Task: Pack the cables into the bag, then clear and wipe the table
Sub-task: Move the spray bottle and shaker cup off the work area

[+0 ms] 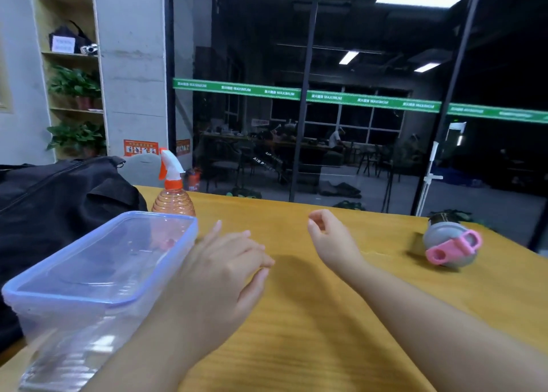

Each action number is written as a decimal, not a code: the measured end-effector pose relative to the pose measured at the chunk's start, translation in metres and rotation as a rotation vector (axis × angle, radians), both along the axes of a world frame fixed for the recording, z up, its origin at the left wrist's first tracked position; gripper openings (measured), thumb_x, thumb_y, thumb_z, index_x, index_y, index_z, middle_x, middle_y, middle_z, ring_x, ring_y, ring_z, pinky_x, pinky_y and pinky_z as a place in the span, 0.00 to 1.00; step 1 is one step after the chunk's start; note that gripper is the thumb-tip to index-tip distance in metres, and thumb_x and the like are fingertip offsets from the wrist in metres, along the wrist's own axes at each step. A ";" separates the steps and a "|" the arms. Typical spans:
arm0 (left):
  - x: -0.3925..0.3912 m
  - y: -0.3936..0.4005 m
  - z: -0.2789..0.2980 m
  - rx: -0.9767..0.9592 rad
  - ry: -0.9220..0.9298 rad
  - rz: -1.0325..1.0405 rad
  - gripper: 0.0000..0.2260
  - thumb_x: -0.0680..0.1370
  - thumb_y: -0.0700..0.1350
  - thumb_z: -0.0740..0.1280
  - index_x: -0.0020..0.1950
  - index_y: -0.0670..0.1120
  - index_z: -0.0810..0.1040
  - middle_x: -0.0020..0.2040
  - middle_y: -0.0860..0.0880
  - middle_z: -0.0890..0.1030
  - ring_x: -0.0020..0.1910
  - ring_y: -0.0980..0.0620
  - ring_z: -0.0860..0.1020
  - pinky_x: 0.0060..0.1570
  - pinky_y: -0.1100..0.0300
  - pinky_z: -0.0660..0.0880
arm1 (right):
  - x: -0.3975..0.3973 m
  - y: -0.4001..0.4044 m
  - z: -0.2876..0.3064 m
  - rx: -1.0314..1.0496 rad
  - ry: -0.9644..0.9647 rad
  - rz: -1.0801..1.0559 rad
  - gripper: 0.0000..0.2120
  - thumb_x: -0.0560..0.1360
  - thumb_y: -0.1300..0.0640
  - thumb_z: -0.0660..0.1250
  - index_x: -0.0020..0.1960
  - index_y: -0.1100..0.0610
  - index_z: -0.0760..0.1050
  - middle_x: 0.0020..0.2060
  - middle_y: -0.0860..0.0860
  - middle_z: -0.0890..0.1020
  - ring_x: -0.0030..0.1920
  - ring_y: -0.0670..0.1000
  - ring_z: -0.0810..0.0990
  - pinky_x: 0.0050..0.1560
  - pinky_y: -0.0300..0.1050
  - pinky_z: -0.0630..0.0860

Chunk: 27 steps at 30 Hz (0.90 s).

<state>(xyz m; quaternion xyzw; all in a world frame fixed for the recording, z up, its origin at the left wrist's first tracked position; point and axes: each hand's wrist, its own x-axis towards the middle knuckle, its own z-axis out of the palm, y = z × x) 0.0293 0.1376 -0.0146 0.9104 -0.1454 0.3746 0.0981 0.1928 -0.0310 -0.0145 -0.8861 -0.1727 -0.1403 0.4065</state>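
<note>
Yellow wood desk [326, 317] showed no cables; black bag [59, 207] sat far left. Both hands empty: left hand [219, 273] relaxed beside plastic box [98, 273], right hand [329, 240] loosely curled. Clearing step, probably; next grab bottle [450, 246].

Bag [59, 201] left, container [98, 273] before it, spray bottle [173, 190] seemingly behind.

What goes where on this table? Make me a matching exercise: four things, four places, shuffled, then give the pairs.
Things:
1. black bag
2. spray bottle
3. clear container
4. grey bottle with pink lid

Places:
A. lying on its side at the table's right
B. right beside the left hand
C. upright behind the container
D. far left of the table

Pairs: 1-D, 2-C, 3-B, 4-A
</note>
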 end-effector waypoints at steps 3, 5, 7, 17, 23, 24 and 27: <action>0.006 -0.008 -0.011 0.044 0.023 -0.046 0.12 0.74 0.53 0.58 0.52 0.55 0.79 0.53 0.57 0.80 0.61 0.57 0.73 0.66 0.53 0.59 | 0.002 -0.033 -0.004 -0.136 -0.065 -0.065 0.16 0.81 0.52 0.57 0.68 0.55 0.68 0.61 0.48 0.75 0.62 0.47 0.72 0.59 0.41 0.70; 0.010 -0.010 -0.017 0.080 0.045 -0.035 0.14 0.76 0.55 0.56 0.57 0.56 0.75 0.57 0.56 0.78 0.63 0.55 0.72 0.66 0.54 0.59 | 0.006 -0.054 -0.005 -0.194 -0.097 -0.113 0.18 0.81 0.53 0.58 0.69 0.55 0.66 0.64 0.49 0.73 0.65 0.49 0.70 0.63 0.44 0.68; 0.013 -0.012 -0.021 0.109 0.078 -0.014 0.18 0.78 0.59 0.51 0.62 0.55 0.72 0.61 0.55 0.77 0.65 0.55 0.70 0.67 0.54 0.57 | 0.011 -0.076 -0.005 -0.255 -0.126 -0.174 0.19 0.80 0.53 0.59 0.70 0.56 0.64 0.66 0.50 0.72 0.68 0.50 0.68 0.66 0.45 0.65; 0.023 -0.017 -0.034 0.160 0.172 0.007 0.22 0.80 0.60 0.43 0.62 0.55 0.71 0.61 0.55 0.76 0.65 0.56 0.67 0.69 0.60 0.52 | 0.036 -0.182 -0.011 -0.531 -0.196 -0.599 0.25 0.75 0.59 0.61 0.72 0.54 0.62 0.71 0.55 0.64 0.69 0.58 0.61 0.66 0.53 0.66; 0.025 -0.024 -0.037 0.195 0.165 -0.012 0.23 0.80 0.58 0.42 0.60 0.55 0.74 0.60 0.55 0.77 0.64 0.57 0.67 0.68 0.64 0.50 | 0.052 -0.216 -0.014 -0.700 -0.083 -0.700 0.37 0.75 0.52 0.66 0.76 0.44 0.47 0.76 0.55 0.47 0.75 0.61 0.47 0.72 0.59 0.56; 0.026 -0.023 -0.038 0.195 0.156 -0.022 0.23 0.80 0.58 0.42 0.60 0.54 0.73 0.60 0.55 0.77 0.64 0.57 0.68 0.68 0.64 0.51 | 0.055 -0.219 -0.014 -0.730 -0.077 -0.698 0.38 0.75 0.53 0.66 0.76 0.43 0.45 0.76 0.55 0.45 0.76 0.62 0.45 0.73 0.60 0.54; 0.026 -0.021 -0.035 0.187 0.131 -0.065 0.21 0.80 0.58 0.43 0.61 0.55 0.72 0.59 0.54 0.77 0.64 0.56 0.68 0.69 0.63 0.52 | 0.063 -0.225 -0.013 -0.826 -0.072 -0.690 0.41 0.75 0.58 0.66 0.76 0.42 0.43 0.77 0.54 0.44 0.76 0.62 0.44 0.73 0.61 0.54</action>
